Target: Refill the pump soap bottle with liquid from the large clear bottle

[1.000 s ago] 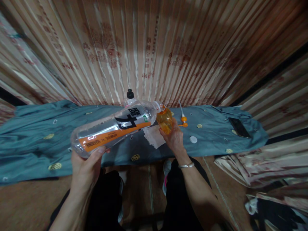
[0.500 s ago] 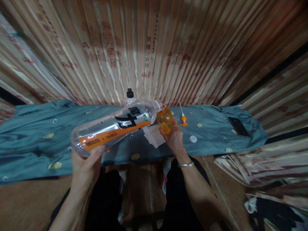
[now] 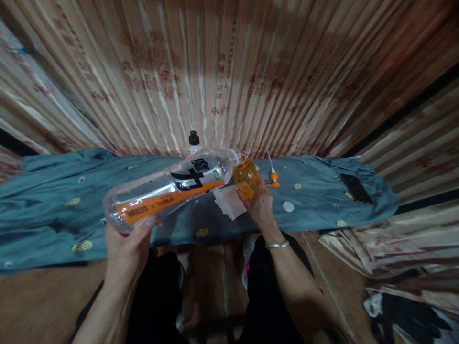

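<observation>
A large clear plastic bottle (image 3: 168,186) with an orange label and black lettering lies tilted in my left hand (image 3: 129,243), whose fingers wrap round its base end. Its open neck points right, at the mouth of a small orange see-through bottle (image 3: 245,177). My right hand (image 3: 258,203) is closed round that orange bottle and holds it tilted toward the neck. Whether the two rims touch, I cannot tell. Behind the hands lies an orange pump top (image 3: 274,177) with a clear tube. A round white cap (image 3: 288,207) rests to the right of my right hand.
White paper napkins (image 3: 229,203) lie on the blue-green cloth (image 3: 311,205) under the bottles. At the back stands a bottle with a black cap (image 3: 193,138). A dark phone (image 3: 355,188) lies at the right. A pleated curtain (image 3: 222,71) hangs behind the table.
The large bottle's base end has shifted very slightly left along with my left hand. My right hand and the orange bottle stay in nearly the same place.
</observation>
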Motion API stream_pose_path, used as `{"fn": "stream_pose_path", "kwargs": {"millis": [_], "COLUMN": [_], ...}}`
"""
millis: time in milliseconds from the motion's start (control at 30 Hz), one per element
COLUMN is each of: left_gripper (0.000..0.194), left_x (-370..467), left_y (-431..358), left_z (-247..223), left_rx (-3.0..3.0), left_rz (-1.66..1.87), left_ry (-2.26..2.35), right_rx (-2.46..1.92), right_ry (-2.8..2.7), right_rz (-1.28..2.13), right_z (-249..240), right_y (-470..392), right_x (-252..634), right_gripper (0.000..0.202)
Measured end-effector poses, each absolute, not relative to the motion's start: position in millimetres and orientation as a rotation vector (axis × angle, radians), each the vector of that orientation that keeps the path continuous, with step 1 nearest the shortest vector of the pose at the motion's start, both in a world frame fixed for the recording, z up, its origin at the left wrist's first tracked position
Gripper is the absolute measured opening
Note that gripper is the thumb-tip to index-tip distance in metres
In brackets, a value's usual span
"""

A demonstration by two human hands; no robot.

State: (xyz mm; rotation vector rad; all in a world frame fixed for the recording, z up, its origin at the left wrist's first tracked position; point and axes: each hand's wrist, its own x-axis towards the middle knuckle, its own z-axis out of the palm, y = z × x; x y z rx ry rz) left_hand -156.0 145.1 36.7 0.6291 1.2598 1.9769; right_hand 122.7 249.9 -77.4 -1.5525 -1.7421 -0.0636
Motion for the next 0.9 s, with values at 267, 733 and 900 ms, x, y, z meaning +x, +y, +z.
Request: {"fn": "stream_pose_path", "kwargs": {"millis": [267, 733, 900], "left_gripper": [0.057, 0.057, 0.057], "left_x": [-157.8, -158.9, -161.8], "left_y": [143.8, 143.3, 143.2], "left_z": [35.2, 35.2, 28.0], "left_rx": [0.684, 0.709, 0.773], "left_rz": [1.978, 1.976, 1.985], "left_ry": [1.238, 1.249, 1.226], "right_rx": [-1.501, -1.513, -1.521], "right_ry": [-1.719, -1.721, -1.716], "right_rz": [-0.085, -0.062, -0.053], "right_z": [-77.1, -75.9, -76.6], "right_y": [250.5, 249.9, 249.8], "right_x": [120.9, 122.9, 122.6], "right_gripper": [0.072, 0.072, 0.073]}}
